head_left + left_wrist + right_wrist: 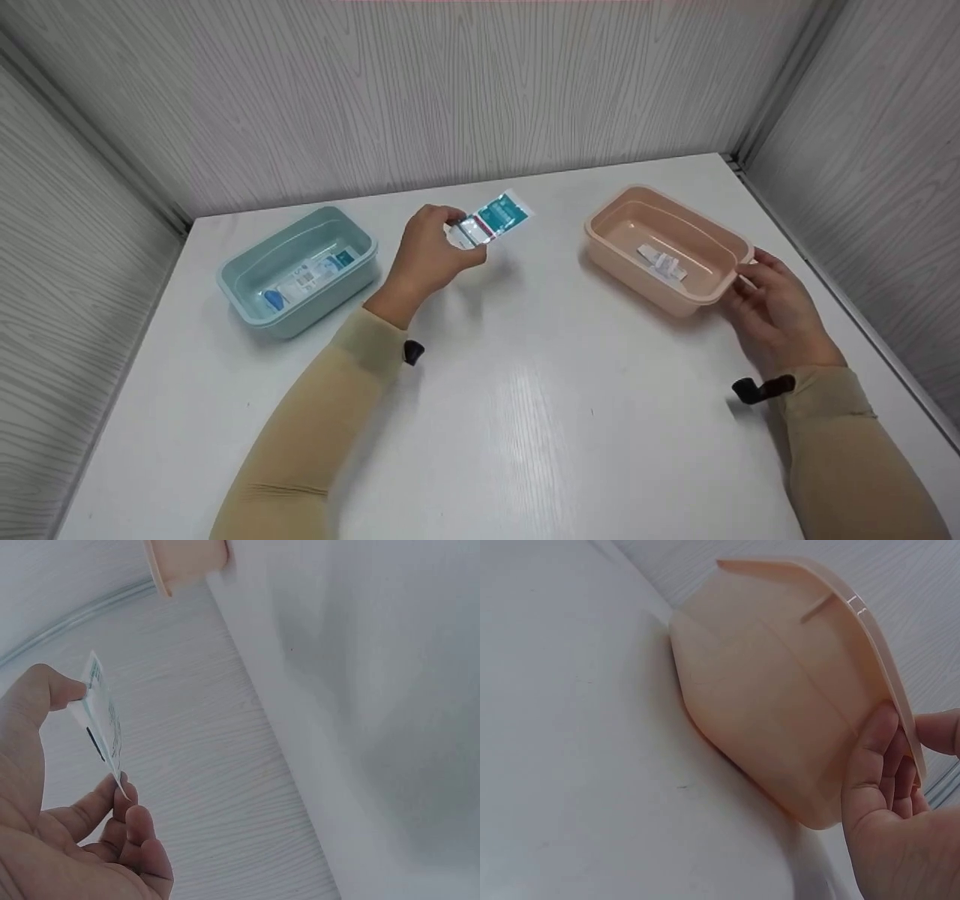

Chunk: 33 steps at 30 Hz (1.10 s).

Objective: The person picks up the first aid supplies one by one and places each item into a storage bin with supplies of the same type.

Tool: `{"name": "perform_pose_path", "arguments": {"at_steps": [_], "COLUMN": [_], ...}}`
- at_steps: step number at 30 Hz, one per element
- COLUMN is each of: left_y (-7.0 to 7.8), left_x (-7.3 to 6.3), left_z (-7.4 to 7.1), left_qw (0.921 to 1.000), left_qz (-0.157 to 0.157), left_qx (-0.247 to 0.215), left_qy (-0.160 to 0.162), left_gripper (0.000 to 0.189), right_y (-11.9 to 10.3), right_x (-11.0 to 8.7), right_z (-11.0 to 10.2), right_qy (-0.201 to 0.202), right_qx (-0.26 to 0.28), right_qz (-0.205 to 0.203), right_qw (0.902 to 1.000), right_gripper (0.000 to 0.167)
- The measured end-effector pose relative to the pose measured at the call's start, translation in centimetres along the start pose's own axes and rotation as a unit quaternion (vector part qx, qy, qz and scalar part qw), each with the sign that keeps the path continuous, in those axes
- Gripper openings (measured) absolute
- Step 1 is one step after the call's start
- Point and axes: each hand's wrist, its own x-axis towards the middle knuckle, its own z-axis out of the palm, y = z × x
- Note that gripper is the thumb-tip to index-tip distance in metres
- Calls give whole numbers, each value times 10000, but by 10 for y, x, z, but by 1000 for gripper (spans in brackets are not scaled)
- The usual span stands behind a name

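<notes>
Above the middle of the table, my left hand (433, 251) holds a small teal and white packet (495, 217) between thumb and fingers. The left wrist view shows the packet (103, 720) nearly edge-on, with the thumb on one edge and fingertips on the opposite one. At the right, my right hand (780, 311) pinches the rim of a peach plastic basin (637, 266), thumb over the rim and fingers beneath it. That basin (765, 690) fills much of the right wrist view. Inside it lies a small white packet (663, 264).
On the left stands a teal basin (300, 319) with a clear, blue-marked package (307, 277) in it. The white table (510, 435) is bounded by wood-grain panels (450, 90) at the back and both sides.
</notes>
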Motion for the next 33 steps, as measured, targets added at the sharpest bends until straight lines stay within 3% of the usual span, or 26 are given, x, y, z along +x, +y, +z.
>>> {"name": "perform_pose_path", "arguments": {"at_steps": [10, 17, 24, 33], "left_y": [-16, -35, -54, -93], "left_x": [-5, -4, -8, -17], "left_z": [-28, -48, -73, -117], "left_qw": [9999, 9993, 9987, 9961], "left_qz": [-36, 40, -310, -566], "left_qx": [-30, 56, 154, 462], "left_qy": [157, 366, 374, 490], "left_gripper": [70, 67, 72, 74], "right_y": [-1, -4, -5, -5], "right_x": [2, 1, 2, 8], "right_z": [-5, -10, -11, -10], "right_qy": [59, -178, -105, -129], "right_qx": [87, -197, 17, 207], "right_qz": [124, -109, -16, 36], "right_qw": [9999, 9996, 9999, 9997], "right_gripper": [53, 47, 49, 49]}}
